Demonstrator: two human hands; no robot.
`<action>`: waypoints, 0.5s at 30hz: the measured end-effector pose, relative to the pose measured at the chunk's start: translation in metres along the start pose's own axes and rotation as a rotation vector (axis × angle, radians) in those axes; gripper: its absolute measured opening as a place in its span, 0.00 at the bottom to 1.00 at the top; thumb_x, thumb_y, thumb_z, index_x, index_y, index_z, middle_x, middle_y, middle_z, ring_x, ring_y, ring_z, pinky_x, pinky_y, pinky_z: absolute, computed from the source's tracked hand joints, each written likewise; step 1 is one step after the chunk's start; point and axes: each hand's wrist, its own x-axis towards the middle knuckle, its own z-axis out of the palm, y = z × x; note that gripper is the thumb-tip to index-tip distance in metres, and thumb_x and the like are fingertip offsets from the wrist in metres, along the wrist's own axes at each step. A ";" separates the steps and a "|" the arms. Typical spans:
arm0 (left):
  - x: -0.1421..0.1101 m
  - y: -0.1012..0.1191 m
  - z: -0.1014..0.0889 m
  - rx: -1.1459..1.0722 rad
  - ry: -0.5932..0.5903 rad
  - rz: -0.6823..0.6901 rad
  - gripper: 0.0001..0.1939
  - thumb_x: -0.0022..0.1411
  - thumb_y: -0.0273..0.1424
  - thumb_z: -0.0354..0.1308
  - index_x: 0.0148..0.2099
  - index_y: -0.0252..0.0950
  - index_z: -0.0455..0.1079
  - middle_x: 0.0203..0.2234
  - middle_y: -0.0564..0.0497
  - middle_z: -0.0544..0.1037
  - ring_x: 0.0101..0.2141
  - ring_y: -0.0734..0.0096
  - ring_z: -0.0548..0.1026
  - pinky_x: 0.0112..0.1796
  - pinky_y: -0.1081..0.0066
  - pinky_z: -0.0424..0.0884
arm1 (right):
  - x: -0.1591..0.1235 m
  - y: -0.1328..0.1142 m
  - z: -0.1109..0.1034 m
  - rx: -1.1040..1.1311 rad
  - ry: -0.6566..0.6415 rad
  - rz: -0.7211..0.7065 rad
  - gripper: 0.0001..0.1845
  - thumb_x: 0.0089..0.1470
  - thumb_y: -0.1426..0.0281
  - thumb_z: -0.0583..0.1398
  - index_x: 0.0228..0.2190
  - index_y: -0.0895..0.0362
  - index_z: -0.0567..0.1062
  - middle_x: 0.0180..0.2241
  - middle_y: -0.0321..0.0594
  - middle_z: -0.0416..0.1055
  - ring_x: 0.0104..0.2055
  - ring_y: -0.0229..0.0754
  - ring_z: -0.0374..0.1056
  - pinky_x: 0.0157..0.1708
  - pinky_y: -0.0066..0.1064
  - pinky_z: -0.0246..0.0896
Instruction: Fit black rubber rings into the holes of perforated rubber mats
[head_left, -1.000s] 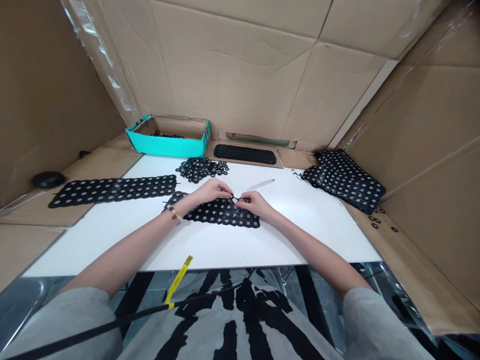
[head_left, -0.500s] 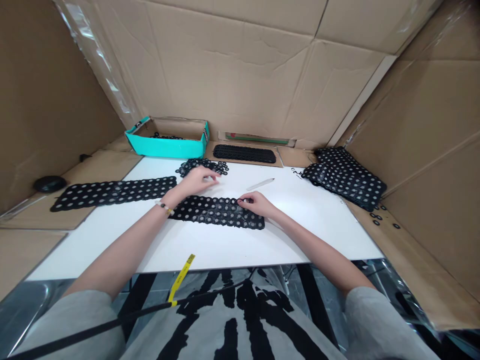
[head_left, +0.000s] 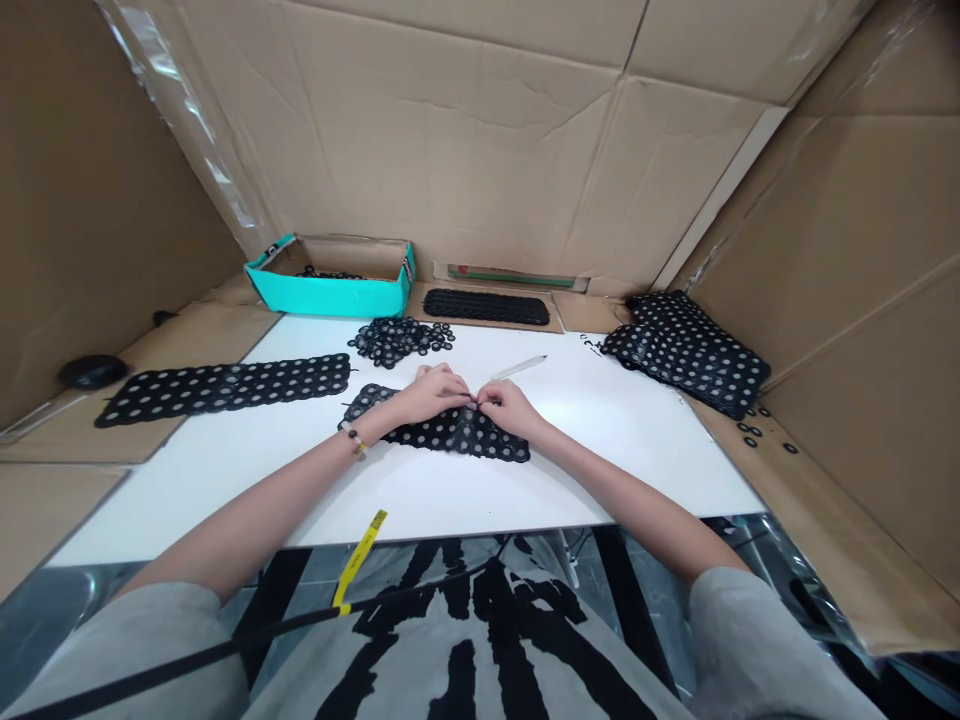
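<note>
At far left, a round black object [head_left: 94, 372] sits on the cardboard ledge. Beside it, a long black strip of linked rings with pale centres [head_left: 221, 390] lies across the edge of the white tabletop [head_left: 600, 480]. Behind the table stands a turquoise cardboard tray [head_left: 330, 295] holding a few black rings, and a loose heap of small black rings [head_left: 400, 341] lies in front of it.

At the table's centre, near the front, lies a shorter, rumpled black ring panel [head_left: 450, 432]. The left hand [head_left: 435, 393], with a beaded bracelet [head_left: 352, 440] on its wrist, and the right hand [head_left: 506, 408] rest on it. Both sets of fingers are closed, meeting and pinching its upper edge; the exact piece gripped is too small to tell.

Beyond them lies a slim white pen-shaped stick [head_left: 517, 367]. A flat black ring strip [head_left: 486, 306] rests on the cardboard behind it. At far right, a stack of black ring panels [head_left: 686, 355] slumps against the cardboard wall, with a few stray black rings [head_left: 757, 432] on the ledge below.
</note>
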 end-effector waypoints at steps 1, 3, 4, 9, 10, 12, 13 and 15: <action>0.001 -0.006 -0.003 0.006 0.065 -0.064 0.15 0.64 0.42 0.52 0.39 0.44 0.79 0.39 0.52 0.81 0.43 0.58 0.69 0.49 0.61 0.58 | 0.001 0.000 0.000 -0.030 0.015 0.012 0.10 0.46 0.79 0.56 0.19 0.56 0.72 0.28 0.38 0.73 0.35 0.41 0.66 0.45 0.35 0.58; 0.000 -0.021 -0.012 0.057 0.243 -0.210 0.18 0.66 0.42 0.48 0.41 0.42 0.79 0.40 0.50 0.80 0.43 0.57 0.68 0.49 0.59 0.58 | 0.001 0.001 -0.002 -0.080 0.024 0.027 0.11 0.44 0.80 0.56 0.17 0.56 0.70 0.27 0.38 0.73 0.35 0.42 0.66 0.46 0.36 0.57; -0.002 -0.030 -0.017 0.106 0.342 -0.288 0.20 0.67 0.42 0.47 0.43 0.42 0.79 0.42 0.48 0.79 0.44 0.56 0.67 0.49 0.58 0.57 | 0.001 0.000 -0.004 -0.093 0.018 0.033 0.11 0.44 0.81 0.55 0.17 0.56 0.69 0.27 0.38 0.73 0.35 0.42 0.66 0.46 0.35 0.56; -0.015 -0.058 -0.037 0.429 0.556 -0.585 0.24 0.68 0.42 0.43 0.60 0.42 0.69 0.52 0.37 0.68 0.51 0.40 0.58 0.46 0.49 0.55 | -0.002 -0.005 -0.012 -0.067 -0.027 0.056 0.11 0.45 0.81 0.55 0.19 0.57 0.73 0.24 0.37 0.71 0.31 0.40 0.64 0.39 0.32 0.58; -0.016 -0.058 -0.038 0.460 0.549 -0.588 0.26 0.68 0.41 0.43 0.64 0.41 0.64 0.54 0.36 0.66 0.51 0.39 0.58 0.46 0.48 0.55 | -0.002 -0.007 -0.012 -0.068 -0.024 0.050 0.12 0.45 0.81 0.55 0.20 0.57 0.74 0.25 0.38 0.72 0.32 0.40 0.64 0.40 0.32 0.58; -0.015 -0.053 -0.035 0.455 0.480 -0.501 0.26 0.68 0.39 0.44 0.65 0.41 0.62 0.55 0.36 0.65 0.51 0.40 0.58 0.47 0.48 0.54 | -0.003 -0.008 -0.013 -0.068 -0.027 0.037 0.13 0.45 0.82 0.55 0.22 0.57 0.77 0.27 0.38 0.74 0.34 0.41 0.65 0.42 0.33 0.58; -0.013 -0.048 -0.032 0.420 0.414 -0.414 0.25 0.67 0.40 0.45 0.63 0.42 0.65 0.55 0.38 0.67 0.51 0.43 0.58 0.48 0.50 0.54 | -0.003 -0.009 -0.014 -0.056 -0.037 0.038 0.15 0.44 0.83 0.55 0.24 0.56 0.78 0.28 0.38 0.75 0.34 0.41 0.66 0.42 0.33 0.58; -0.009 -0.038 -0.026 0.300 0.222 -0.209 0.21 0.67 0.42 0.48 0.55 0.44 0.73 0.52 0.44 0.72 0.49 0.50 0.60 0.50 0.54 0.54 | -0.003 -0.008 -0.015 -0.012 -0.066 0.053 0.17 0.45 0.84 0.53 0.27 0.57 0.79 0.30 0.38 0.77 0.33 0.40 0.67 0.41 0.32 0.60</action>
